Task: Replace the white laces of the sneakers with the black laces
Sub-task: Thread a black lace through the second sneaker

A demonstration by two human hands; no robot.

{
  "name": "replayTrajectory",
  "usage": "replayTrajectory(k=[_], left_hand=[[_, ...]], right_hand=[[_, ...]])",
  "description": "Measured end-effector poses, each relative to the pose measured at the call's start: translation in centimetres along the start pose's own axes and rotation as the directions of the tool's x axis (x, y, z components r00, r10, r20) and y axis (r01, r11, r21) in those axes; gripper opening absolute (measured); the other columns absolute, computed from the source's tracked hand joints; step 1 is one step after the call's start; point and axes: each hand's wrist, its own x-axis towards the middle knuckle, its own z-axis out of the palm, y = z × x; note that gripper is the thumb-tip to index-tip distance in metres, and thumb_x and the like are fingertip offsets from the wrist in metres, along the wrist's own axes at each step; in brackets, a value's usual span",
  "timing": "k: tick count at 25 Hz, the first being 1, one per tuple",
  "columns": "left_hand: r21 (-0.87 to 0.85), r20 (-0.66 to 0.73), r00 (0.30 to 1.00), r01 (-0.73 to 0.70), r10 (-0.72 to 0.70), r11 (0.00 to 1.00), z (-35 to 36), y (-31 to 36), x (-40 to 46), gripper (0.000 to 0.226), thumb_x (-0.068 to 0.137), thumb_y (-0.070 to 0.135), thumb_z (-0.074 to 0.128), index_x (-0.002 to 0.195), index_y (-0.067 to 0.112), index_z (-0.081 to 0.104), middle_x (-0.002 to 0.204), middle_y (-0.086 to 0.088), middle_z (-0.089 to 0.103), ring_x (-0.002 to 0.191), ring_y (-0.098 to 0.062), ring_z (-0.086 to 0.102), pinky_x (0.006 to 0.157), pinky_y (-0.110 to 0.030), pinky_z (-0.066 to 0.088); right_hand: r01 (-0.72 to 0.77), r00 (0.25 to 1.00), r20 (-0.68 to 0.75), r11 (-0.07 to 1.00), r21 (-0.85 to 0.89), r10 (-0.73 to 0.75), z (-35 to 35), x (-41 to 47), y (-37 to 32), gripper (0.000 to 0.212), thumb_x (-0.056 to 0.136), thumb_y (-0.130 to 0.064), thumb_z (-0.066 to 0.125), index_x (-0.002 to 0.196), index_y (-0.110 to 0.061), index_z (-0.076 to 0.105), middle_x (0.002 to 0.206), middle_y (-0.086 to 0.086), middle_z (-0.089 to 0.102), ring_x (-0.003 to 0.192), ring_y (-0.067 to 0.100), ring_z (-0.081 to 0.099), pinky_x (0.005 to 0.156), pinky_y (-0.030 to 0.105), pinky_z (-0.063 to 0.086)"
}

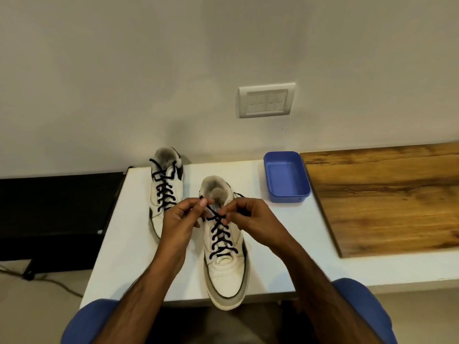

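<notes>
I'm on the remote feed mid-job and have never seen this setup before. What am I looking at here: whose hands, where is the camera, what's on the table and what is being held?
There is no machine here: a person works with two bare hands, and the single picture comes from a wide-angle camera worn on their head, looking forward and down.

On the white table stand two white sneakers. The far sneaker on the left already carries black laces. The near sneaker is laced in black most of the way up, and the hands are working at its top.

The left hand and the right hand each pinch part of the black lace near the top eyelets. Whether they are threading or tying, I cannot tell.

To the right sits an empty blue tray, and beyond it a wooden board. No white laces are visible.
</notes>
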Motion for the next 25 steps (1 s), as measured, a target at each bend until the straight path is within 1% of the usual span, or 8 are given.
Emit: replayTrajectory(k=[4, 7, 9, 12, 14, 17, 21, 25], left_hand=[[-0.007, -0.008, 1.000, -0.015, 0.015, 1.000, -1.0, -0.5, 0.2, 0.011, 0.092, 0.012, 0.068, 0.099, 0.007, 0.076, 0.090, -0.007, 0.075, 0.076, -0.009, 0.066, 0.066, -0.021, 0.048], [0.003, -0.021, 0.997, -0.078, 0.078, 0.997, -1.4, -0.2, 0.7, 0.009, 0.088, 0.006, 0.071, 0.094, 0.010, 0.076, 0.081, 0.002, 0.075, 0.068, -0.007, 0.063, 0.064, -0.017, 0.049], [0.004, -0.002, 0.995, -0.101, 0.101, 0.995, -1.6, -0.3, 1.1, 0.012, 0.086, 0.003, 0.073, 0.092, 0.013, 0.077, 0.082, 0.002, 0.076, 0.069, -0.009, 0.065, 0.068, -0.018, 0.052], [0.120, 0.082, 0.982, -0.178, 0.169, 0.977, -1.5, -0.8, 1.7, 0.015, 0.083, 0.008, 0.077, 0.091, 0.021, 0.079, 0.088, 0.000, 0.076, 0.083, -0.018, 0.071, 0.079, -0.026, 0.056], [0.206, 0.141, 0.961, -0.263, 0.237, 0.943, -1.4, -1.1, 2.0, 0.016, 0.085, 0.013, 0.075, 0.094, 0.026, 0.079, 0.091, 0.001, 0.071, 0.091, -0.013, 0.068, 0.081, -0.021, 0.052], [0.236, 0.165, 0.951, -0.294, 0.260, 0.926, -1.2, -1.3, 2.2, 0.014, 0.093, 0.022, 0.069, 0.097, 0.033, 0.076, 0.095, 0.001, 0.060, 0.092, -0.007, 0.060, 0.078, -0.014, 0.045], [0.423, 0.172, 0.952, -0.304, 0.254, 0.853, -1.5, -2.5, 3.1, 0.019, 0.103, 0.037, 0.052, 0.113, 0.041, 0.067, 0.098, 0.003, 0.057, 0.093, -0.009, 0.058, 0.078, -0.018, 0.044], [0.486, 0.147, 0.978, -0.201, 0.147, 0.851, -1.2, -3.4, 4.1, 0.012, 0.100, 0.032, 0.061, 0.099, 0.027, 0.072, 0.084, 0.001, 0.064, 0.080, -0.016, 0.062, 0.073, -0.038, 0.050]], right_hand=[[-0.019, 1.000, -0.014, 0.999, -0.048, 0.018, 0.2, 0.3, 0.3, 0.020, 0.091, 0.003, 0.055, 0.094, -0.007, 0.072, 0.079, 0.006, 0.073, 0.070, 0.008, 0.064, 0.066, 0.021, 0.051], [-0.005, 1.000, -0.029, 0.995, -0.098, 0.003, -0.1, 0.6, 1.0, 0.019, 0.089, 0.002, 0.057, 0.091, -0.010, 0.071, 0.078, 0.005, 0.073, 0.073, 0.014, 0.068, 0.078, 0.038, 0.058], [0.022, 0.999, -0.030, 0.992, -0.121, -0.026, -0.2, 0.8, 1.3, 0.018, 0.091, -0.003, 0.059, 0.096, -0.017, 0.070, 0.087, 0.003, 0.075, 0.085, 0.015, 0.072, 0.087, 0.044, 0.058], [0.092, 0.996, 0.012, 0.995, -0.028, -0.092, 0.5, 0.9, 1.0, 0.024, 0.094, -0.018, 0.065, 0.118, -0.022, 0.068, 0.104, 0.001, 0.073, 0.099, 0.020, 0.071, 0.088, 0.041, 0.058], [0.101, 0.995, 0.009, 0.994, 0.045, -0.102, 1.4, 1.2, 0.7, 0.028, 0.096, -0.020, 0.068, 0.124, -0.019, 0.068, 0.098, 0.006, 0.075, 0.089, 0.020, 0.073, 0.079, 0.035, 0.060], [0.111, 0.990, -0.090, 0.994, 0.023, -0.109, 1.9, 2.0, 0.8, 0.025, 0.095, -0.011, 0.067, 0.120, -0.016, 0.073, 0.087, 0.008, 0.076, 0.077, 0.024, 0.070, 0.066, 0.026, 0.054], [0.072, 0.980, -0.180, 0.996, -0.051, -0.080, 0.9, 2.3, 1.4, 0.016, 0.093, -0.009, 0.069, 0.104, -0.017, 0.078, 0.086, -0.003, 0.077, 0.085, 0.011, 0.073, 0.072, 0.024, 0.059], [0.046, 0.962, -0.250, 0.971, -0.233, -0.106, 1.1, 2.3, 1.7, 0.003, 0.087, -0.018, 0.077, 0.090, -0.018, 0.076, 0.083, -0.008, 0.070, 0.078, 0.008, 0.068, 0.071, 0.024, 0.057]])
